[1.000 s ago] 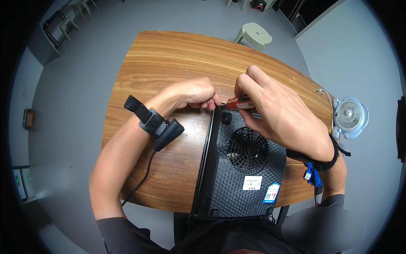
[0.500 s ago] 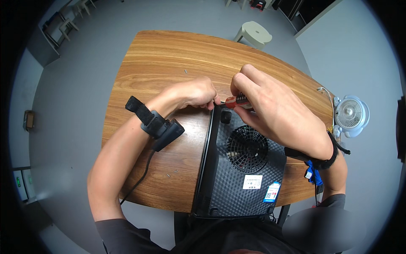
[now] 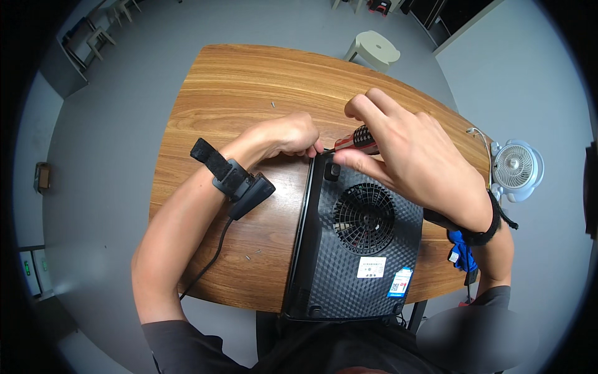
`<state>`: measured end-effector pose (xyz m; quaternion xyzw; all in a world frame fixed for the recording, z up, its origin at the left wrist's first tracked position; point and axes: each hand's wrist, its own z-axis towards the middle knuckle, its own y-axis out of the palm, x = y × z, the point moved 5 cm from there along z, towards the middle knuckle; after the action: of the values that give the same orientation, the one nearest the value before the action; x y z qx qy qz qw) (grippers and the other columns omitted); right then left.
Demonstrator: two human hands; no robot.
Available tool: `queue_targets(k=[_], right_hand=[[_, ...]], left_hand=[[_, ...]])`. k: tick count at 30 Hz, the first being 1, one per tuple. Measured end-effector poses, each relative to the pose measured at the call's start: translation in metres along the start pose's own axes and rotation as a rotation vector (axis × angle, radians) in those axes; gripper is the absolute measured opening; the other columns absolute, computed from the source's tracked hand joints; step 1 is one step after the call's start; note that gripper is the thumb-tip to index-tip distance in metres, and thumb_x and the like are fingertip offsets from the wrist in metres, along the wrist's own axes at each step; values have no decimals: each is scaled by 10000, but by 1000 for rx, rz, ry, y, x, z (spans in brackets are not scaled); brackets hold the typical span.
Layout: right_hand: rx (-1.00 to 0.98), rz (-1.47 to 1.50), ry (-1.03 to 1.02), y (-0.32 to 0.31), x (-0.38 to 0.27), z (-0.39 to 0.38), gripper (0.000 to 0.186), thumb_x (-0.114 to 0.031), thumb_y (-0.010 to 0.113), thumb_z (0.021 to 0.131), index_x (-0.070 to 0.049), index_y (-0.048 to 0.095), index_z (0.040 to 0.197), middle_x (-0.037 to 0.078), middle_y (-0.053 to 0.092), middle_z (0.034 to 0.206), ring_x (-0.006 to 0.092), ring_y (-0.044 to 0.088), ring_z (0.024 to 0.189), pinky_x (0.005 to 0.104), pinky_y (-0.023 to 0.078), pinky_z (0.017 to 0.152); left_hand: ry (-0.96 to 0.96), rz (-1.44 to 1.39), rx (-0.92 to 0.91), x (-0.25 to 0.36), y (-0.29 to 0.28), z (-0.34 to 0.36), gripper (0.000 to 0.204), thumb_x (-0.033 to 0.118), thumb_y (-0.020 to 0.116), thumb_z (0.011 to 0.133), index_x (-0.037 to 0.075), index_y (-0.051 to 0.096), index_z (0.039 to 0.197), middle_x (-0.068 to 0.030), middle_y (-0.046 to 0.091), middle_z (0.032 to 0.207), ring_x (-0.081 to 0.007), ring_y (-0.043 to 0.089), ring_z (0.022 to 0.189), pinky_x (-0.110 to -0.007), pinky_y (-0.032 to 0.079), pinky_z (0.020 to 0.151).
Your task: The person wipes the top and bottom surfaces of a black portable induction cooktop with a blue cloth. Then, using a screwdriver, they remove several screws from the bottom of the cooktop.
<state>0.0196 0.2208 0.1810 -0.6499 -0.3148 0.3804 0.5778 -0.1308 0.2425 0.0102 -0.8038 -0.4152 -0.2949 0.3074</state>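
Note:
A black induction cooker (image 3: 349, 280) lies underside up on the wooden table (image 3: 249, 75), with its round fan grille (image 3: 364, 218) and rubber feet showing. At its far left corner, my left hand (image 3: 293, 136) is closed, fingertips pinched close to the edge; what they hold is hidden. My right hand (image 3: 414, 153) grips a screwdriver (image 3: 356, 142) with a red, white and dark star-patterned handle. The thumb presses on the handle, while the index finger is lifted and bent. The screwdriver points left, its tip at the corner beside my left fingertips.
One small screw (image 3: 273, 105) lies beyond my left hand, and more screws (image 3: 253, 255) lie left of the cooker. A small white fan (image 3: 517, 165) stands at the right, near a blue cloth-like item (image 3: 460, 252). Past the table is a white stool (image 3: 375, 48).
My right hand has shifted slightly and loosened around the screwdriver, with the index finger higher and more of the handle showing. My left hand stays at the corner.

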Motion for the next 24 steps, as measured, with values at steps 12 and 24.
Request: queue_targets(k=[12, 24], right_hand=[[94, 55, -75, 3, -3, 0, 311, -75, 732, 892, -20, 534, 1125, 158, 606, 1075, 393, 658, 830, 464, 536, 698], [38, 203, -223, 3, -10, 4, 224, -35, 716, 894, -17, 542, 1035, 154, 526, 1058, 392, 600, 892, 474, 499, 769]], left_hand=[[87, 39, 82, 8, 2, -7, 391, 135, 400, 1039, -29, 754, 1006, -100, 708, 787, -158, 581, 679, -323, 484, 652], [174, 16, 41, -3, 3, 16, 243, 167, 517, 992, 27, 686, 888, -79, 659, 720, -158, 581, 647, -325, 413, 579]])
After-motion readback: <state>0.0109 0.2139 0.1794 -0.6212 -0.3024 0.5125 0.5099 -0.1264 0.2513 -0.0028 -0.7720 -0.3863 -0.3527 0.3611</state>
